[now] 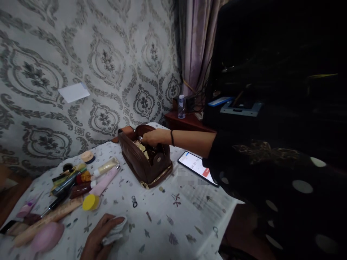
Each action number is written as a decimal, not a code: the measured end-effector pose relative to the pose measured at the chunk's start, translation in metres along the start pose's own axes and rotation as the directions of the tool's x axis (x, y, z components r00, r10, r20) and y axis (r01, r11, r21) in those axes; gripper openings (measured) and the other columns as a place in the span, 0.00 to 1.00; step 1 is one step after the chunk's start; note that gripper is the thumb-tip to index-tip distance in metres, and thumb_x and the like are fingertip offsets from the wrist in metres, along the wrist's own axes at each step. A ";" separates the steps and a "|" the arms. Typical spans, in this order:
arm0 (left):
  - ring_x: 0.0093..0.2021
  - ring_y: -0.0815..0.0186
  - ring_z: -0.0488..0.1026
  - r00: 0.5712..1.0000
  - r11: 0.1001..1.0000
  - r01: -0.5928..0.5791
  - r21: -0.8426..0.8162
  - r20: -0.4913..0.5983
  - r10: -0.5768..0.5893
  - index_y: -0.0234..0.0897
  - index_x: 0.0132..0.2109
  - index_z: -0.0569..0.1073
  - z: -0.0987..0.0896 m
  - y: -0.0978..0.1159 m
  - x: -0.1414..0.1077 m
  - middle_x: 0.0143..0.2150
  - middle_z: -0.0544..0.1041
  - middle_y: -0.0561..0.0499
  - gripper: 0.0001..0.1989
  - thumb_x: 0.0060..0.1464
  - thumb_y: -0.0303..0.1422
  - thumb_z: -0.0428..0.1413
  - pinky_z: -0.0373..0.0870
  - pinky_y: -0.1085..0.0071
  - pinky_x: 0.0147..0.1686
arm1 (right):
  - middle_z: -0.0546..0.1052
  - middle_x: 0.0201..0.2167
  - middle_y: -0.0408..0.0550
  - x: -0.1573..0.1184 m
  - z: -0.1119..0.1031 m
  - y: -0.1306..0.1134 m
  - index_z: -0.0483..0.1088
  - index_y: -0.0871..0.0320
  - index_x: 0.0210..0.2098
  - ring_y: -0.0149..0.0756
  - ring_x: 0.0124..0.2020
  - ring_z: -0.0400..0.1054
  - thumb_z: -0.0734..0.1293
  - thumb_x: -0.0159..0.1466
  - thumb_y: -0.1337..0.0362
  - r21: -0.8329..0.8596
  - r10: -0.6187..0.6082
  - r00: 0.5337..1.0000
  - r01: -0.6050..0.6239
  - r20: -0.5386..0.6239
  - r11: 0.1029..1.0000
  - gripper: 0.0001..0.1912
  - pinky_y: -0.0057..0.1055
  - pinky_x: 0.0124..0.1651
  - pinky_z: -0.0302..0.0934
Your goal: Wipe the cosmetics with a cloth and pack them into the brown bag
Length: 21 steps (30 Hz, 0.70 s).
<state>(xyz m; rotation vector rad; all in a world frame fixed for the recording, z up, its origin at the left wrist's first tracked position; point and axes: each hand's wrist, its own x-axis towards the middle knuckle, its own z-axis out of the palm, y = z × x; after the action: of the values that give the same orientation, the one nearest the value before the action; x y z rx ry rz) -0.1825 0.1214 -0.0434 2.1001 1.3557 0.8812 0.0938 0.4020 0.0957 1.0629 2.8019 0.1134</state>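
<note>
- Overall, the backdrop is formed by grey damask wallpaper [81, 54], with a mauve curtain [196, 39] hung in the corner.
- A white printed cloth is spread over the worktop [173, 213].
- At the right, a dark polka-dot garment [271, 187] is worn by a co-worker, whose bare arm is stretched across the worktop.
- A brown leather toiletry bag [145, 159] is stood open on the cloth, and the co-worker's hand [153, 138] is pushed into its mouth, closed on something too small to make out.
- Just beside the bag, a smartphone [196, 168] is laid face up.
- Cosmetics are scattered towards the left, among them a pink tube [105, 179], a cream tube [105, 167] and a pink makeup sponge [47, 236].
- Near the bottom edge, a folded white cloth [115, 229] is gripped in the person's left hand [99, 236]. The right hand is out of view, so its state cannot be told.
</note>
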 end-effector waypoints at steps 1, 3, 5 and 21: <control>0.46 0.57 0.76 1.000 1.000 0.010 0.008 0.024 -0.010 0.49 0.56 0.76 -0.002 -0.001 0.000 0.46 0.77 0.47 0.18 0.61 0.38 0.53 0.74 0.69 0.44 | 0.74 0.50 0.52 0.000 -0.001 0.000 0.70 0.62 0.52 0.40 0.48 0.71 0.67 0.68 0.61 -0.012 -0.021 1.000 0.022 0.023 1.000 0.15 0.42 0.50 0.69; 0.48 0.57 0.76 0.999 0.999 0.039 0.022 0.038 -0.039 0.48 0.56 0.77 -0.005 -0.002 0.001 0.47 0.77 0.46 0.18 0.60 0.36 0.54 0.73 0.68 0.46 | 0.76 0.48 0.54 -0.001 -0.003 -0.002 0.73 0.64 0.48 0.42 0.48 0.72 0.68 0.65 0.69 -0.029 -0.054 0.997 0.056 0.055 0.998 0.12 0.39 0.49 0.68; 0.49 0.56 0.76 0.998 0.998 0.059 0.025 0.020 -0.060 0.48 0.55 0.77 -0.005 -0.003 0.001 0.48 0.77 0.46 0.18 0.59 0.37 0.54 0.74 0.67 0.47 | 0.78 0.46 0.57 -0.003 -0.005 -0.005 0.75 0.67 0.45 0.45 0.47 0.73 0.66 0.61 0.76 -0.042 -0.064 0.996 0.067 0.060 0.997 0.13 0.36 0.46 0.67; 0.42 0.58 0.76 0.999 1.000 -0.012 -0.008 0.033 0.013 0.48 0.56 0.76 0.000 -0.013 0.000 0.43 0.76 0.47 0.18 0.59 0.37 0.55 0.73 0.67 0.41 | 0.74 0.51 0.71 -0.006 0.012 -0.012 0.72 0.73 0.50 0.48 0.48 0.74 0.59 0.66 0.76 -0.189 -0.094 0.994 0.083 -0.049 0.978 0.16 0.35 0.47 0.67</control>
<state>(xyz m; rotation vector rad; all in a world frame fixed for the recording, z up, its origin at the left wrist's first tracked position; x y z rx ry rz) -0.1906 0.1263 -0.0525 2.1102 1.3218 0.8520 0.0928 0.3893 0.0834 0.9049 2.8157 0.3955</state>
